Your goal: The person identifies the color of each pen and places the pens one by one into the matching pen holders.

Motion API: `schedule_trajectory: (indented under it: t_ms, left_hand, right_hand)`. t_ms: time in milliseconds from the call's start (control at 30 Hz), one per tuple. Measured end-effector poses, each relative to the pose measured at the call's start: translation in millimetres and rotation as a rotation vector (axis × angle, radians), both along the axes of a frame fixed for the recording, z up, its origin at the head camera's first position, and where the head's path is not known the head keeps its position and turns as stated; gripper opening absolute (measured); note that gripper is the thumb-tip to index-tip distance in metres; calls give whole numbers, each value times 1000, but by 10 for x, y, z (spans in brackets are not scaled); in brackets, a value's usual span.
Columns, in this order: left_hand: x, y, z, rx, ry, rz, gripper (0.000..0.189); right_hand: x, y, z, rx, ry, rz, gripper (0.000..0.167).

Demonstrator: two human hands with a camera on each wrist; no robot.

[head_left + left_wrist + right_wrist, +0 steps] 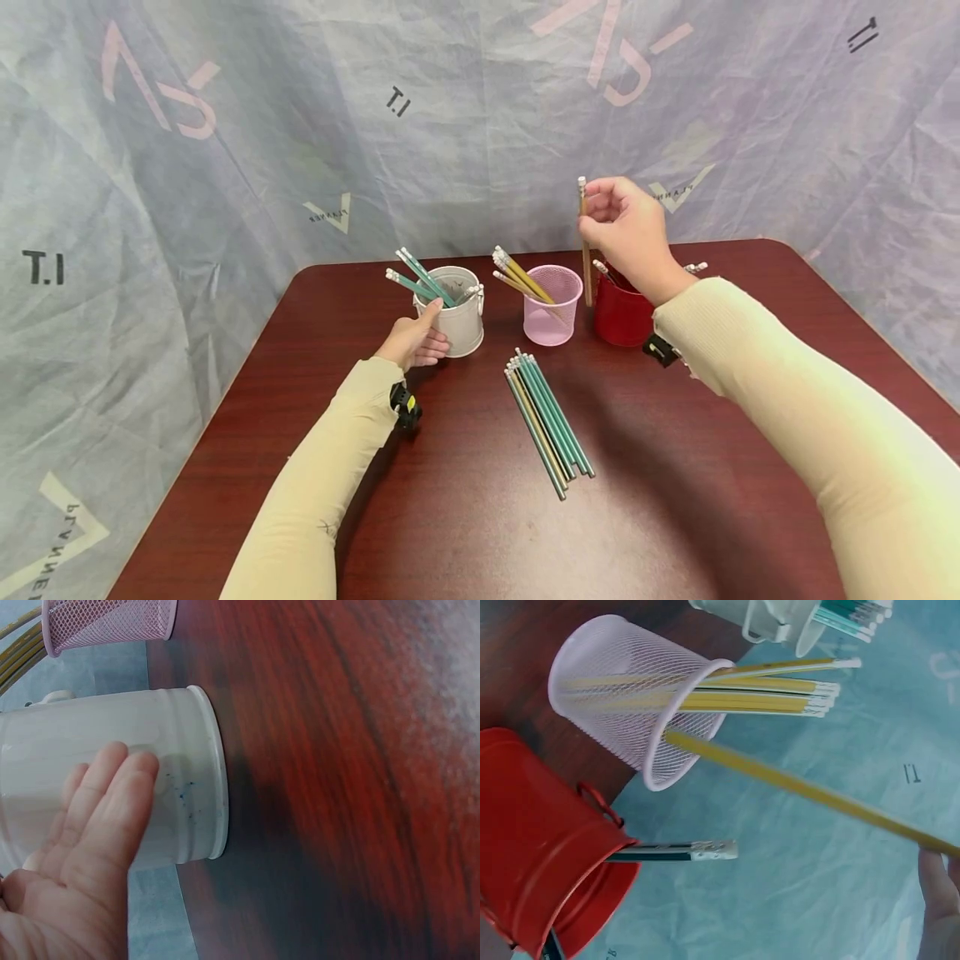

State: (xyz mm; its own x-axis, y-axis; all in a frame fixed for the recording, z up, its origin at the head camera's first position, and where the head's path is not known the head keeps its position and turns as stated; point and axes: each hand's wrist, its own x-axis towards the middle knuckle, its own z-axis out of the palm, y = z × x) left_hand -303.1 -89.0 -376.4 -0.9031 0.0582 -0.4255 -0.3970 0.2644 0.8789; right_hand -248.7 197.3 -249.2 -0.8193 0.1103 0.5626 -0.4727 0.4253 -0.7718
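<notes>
My right hand (626, 233) pinches a yellow pencil (587, 271) near its white eraser end, holding it upright. The pencil's lower end hangs between the pink mesh cup (549, 325) and the red bucket (622, 321); in the right wrist view it overlaps the cup's mouth. Several yellow pencils (757, 703) lean in that cup. On the left, my left hand (416, 337) touches the white bucket (467, 333), its thumb by the rim and its straight fingers (112, 799) along the side. Green pencils (425, 279) stick out of the white bucket.
Several green pencils (551, 408) and a yellowish one (528, 400) lie together on the dark red table (465, 467), in front of the containers. Dark pencils (667, 853) with white ends poke out of the red bucket. A grey printed cloth (450, 167) hangs behind.
</notes>
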Motion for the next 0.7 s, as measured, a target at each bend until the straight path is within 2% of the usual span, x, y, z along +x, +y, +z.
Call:
schedule_trajectory:
  t_ms: [167,400,500,600,700]
  left_hand:
    - [4,-2,-7,5,0,0,72]
    - [-16,-6,-6,2,9,1,71]
    - [-20,-3,-15,2,8,1,71]
    - [-19,-1,-29,5,2,7,70]
    - [-16,2,-38,5,2,10,70]
  right_hand:
    - [-35,-80,86,-177,112,-1,20]
    - [-142,-197,140,-247,226,11,27]
    - [-177,-231,47,-187,211,-5,23]
    - [-183,-232,-127,-40,148,-18,16]
    - [-183,-201,-325,107,81,-9,17]
